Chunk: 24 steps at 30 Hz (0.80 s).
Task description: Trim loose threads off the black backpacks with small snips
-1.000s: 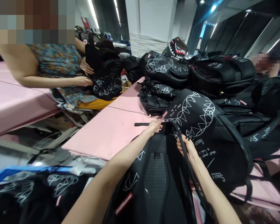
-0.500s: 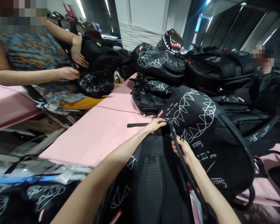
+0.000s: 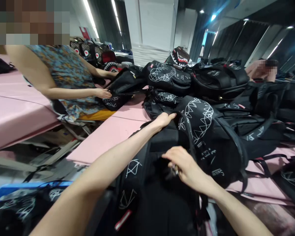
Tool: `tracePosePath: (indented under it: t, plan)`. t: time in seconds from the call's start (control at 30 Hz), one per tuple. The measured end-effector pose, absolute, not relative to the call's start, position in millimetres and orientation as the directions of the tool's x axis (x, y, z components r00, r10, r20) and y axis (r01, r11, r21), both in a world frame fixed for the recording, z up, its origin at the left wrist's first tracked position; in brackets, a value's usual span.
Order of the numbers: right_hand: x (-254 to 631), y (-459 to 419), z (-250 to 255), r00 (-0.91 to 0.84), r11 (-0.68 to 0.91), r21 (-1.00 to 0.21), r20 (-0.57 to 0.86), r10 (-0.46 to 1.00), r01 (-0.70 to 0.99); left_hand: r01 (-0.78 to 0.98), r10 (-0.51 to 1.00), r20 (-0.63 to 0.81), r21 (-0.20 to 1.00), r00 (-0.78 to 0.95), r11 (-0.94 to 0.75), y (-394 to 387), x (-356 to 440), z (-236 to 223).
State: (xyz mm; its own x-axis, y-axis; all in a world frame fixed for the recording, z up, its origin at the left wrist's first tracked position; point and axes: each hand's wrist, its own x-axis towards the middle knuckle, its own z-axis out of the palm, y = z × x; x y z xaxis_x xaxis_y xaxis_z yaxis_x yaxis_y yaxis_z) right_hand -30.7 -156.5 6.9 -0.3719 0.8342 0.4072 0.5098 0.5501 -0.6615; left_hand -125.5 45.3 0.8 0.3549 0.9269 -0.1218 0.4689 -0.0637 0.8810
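A black backpack with white line drawings lies in front of me, its back panel up. My left hand reaches over it and grips its far top edge. My right hand sits on the middle of the bag, fingers pinched round a small metal piece, which looks like a zipper pull. Just beyond stands another black backpack with a white zigzag drawing.
Several black backpacks are heaped on the pink table ahead and to the right. A person in a patterned top handles a bag at the left. Another person sits at the far right. More bags lie low left.
My right hand let go of the strap near the bag's top and came back to the middle of the bag, now pinching a metal piece. The person at left lowered their bag onto the table.
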Motion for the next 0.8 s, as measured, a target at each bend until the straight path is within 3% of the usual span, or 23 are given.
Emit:
tracePosePath:
  t: [0.07, 0.13, 0.2, 0.3, 0.5, 0.63, 0.7, 0.8]
  plan:
    - [-18.1, -144.4, -3.2, -0.129, 0.457, -0.733, 0.459, 0.879, 0.504, 0.456, 0.908, -0.142, 0.888, 0.393, -0.059, 21.1, -125.3, 18.5]
    - [2.4, -137.0, -11.4, 0.091, 0.283, -0.873, 0.344, 0.934, 0.397, 0.46, 0.892, -0.169, 0.887, 0.419, -0.047, -2.9, -122.5, 26.4]
    - [20.8, -137.1, -14.1, 0.181, 0.172, -0.923, 0.245, 0.953, 0.344, 0.471, 0.879, -0.192, 0.881, 0.437, -0.042, -22.3, -115.6, 27.4]
    - [34.9, -146.2, -12.6, 0.189, 0.213, -0.863, 0.329, 0.925, 0.457, 0.496, 0.853, -0.221, 0.867, 0.473, -0.05, -39.3, -98.9, 23.8]
    - [41.1, -164.1, -11.7, 0.089, 0.272, -0.618, 0.488, 0.868, 0.737, 0.531, 0.822, -0.208, 0.838, 0.531, -0.13, -52.7, -71.5, 19.8]
    - [45.1, -168.3, -7.5, 0.115, 0.13, -0.529, 0.405, 0.907, 0.839, 0.514, 0.83, -0.075, 0.814, 0.553, -0.269, -69.3, -73.8, 20.8]
    - [48.4, -168.0, -6.5, 0.144, 0.101, -0.629, 0.327, 0.934, 0.771, 0.48, 0.832, 0.091, 0.781, 0.548, -0.401, -81.1, -80.9, 20.0]
    - [54.1, -168.0, -7.8, 0.152, 0.106, -0.895, 0.189, 0.97, 0.434, 0.369, 0.736, 0.406, 0.671, 0.542, -0.643, -95.7, -92.9, 17.1]
